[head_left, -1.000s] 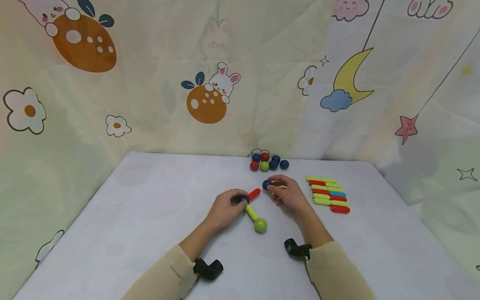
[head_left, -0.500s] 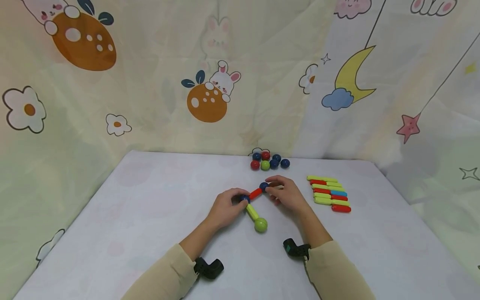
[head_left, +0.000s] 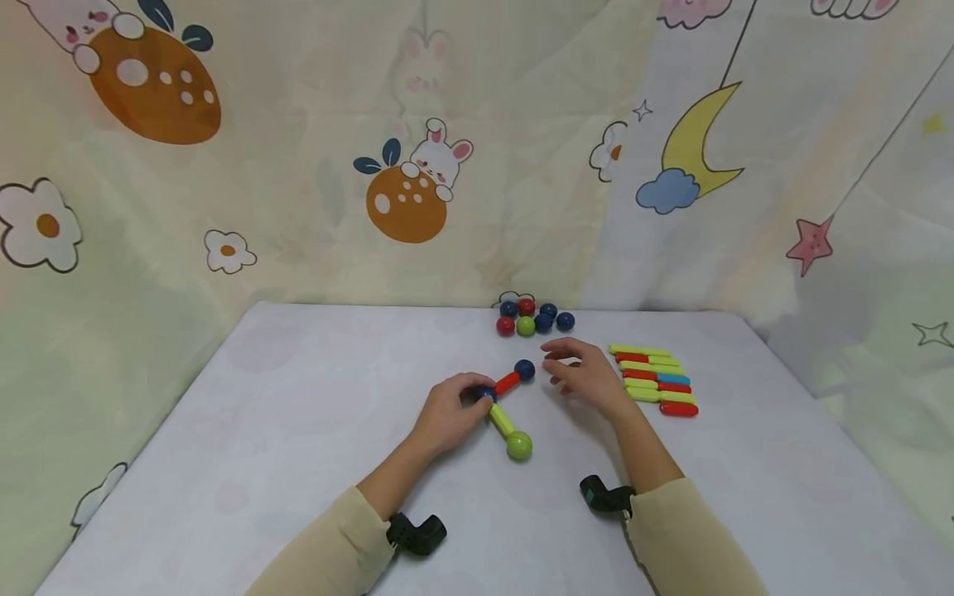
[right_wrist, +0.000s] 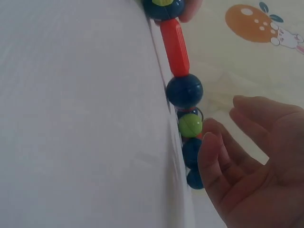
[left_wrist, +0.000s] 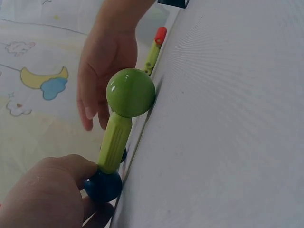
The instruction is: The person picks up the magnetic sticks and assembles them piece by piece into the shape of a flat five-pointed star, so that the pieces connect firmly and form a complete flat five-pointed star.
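Head view: pinches the corner ball [head_left: 488,392] with thumb and fingers of the left hand [head_left: 450,414], near the middle of the table [head_left: 298,430]. Runs far right from there along the red stick [head_left: 508,382] to the end ball [head_left: 525,370], and near right along the green stick [head_left: 502,420] to the green ball [head_left: 519,446], making one bent chain. Holds nothing in the right hand [head_left: 585,377], fingers loosely bent, just right of the end ball and apart from it. Includes spare balls [head_left: 525,325] at the far edge and spare sticks [head_left: 648,367] at the right. Left wrist view: shows ridges along the green stick and gloss on the green ball; probably light, rigid and slippery on the balls, better gripped on the sticks. Right wrist view: shows the red stick touching a ball at each end, and right thumb and fingers parted. Seems sturdy, but may pivot or part at the joints; best held at the corner ball.
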Tool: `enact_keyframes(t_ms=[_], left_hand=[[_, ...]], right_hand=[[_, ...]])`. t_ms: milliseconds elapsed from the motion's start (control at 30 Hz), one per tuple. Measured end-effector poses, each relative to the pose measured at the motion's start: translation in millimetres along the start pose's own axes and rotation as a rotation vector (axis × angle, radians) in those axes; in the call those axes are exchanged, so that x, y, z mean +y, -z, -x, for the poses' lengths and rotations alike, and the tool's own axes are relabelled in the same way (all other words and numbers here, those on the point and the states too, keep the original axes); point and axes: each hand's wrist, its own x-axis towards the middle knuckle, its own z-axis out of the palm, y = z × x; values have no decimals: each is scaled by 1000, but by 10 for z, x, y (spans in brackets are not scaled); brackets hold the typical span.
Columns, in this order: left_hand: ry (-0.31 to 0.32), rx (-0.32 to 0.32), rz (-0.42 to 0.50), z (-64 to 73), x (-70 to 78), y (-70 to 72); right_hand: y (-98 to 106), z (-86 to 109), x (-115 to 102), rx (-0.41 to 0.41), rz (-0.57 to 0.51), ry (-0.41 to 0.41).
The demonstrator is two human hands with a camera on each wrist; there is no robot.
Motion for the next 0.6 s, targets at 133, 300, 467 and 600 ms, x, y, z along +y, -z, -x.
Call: enact_keyframes(t_ms=[133,300,467,600], left_hand=[[5,0,-2,0,-1,2],[5,5,-9,-1,3,8],[7,7,-11,2,-2,2],[6,12,-17,6,1,-2]], right_hand=[[100,76,27,5,23,9],[235,187,61,18,45,14],[375,329,121,31,79,17],[499,451,173,37,109,47]])
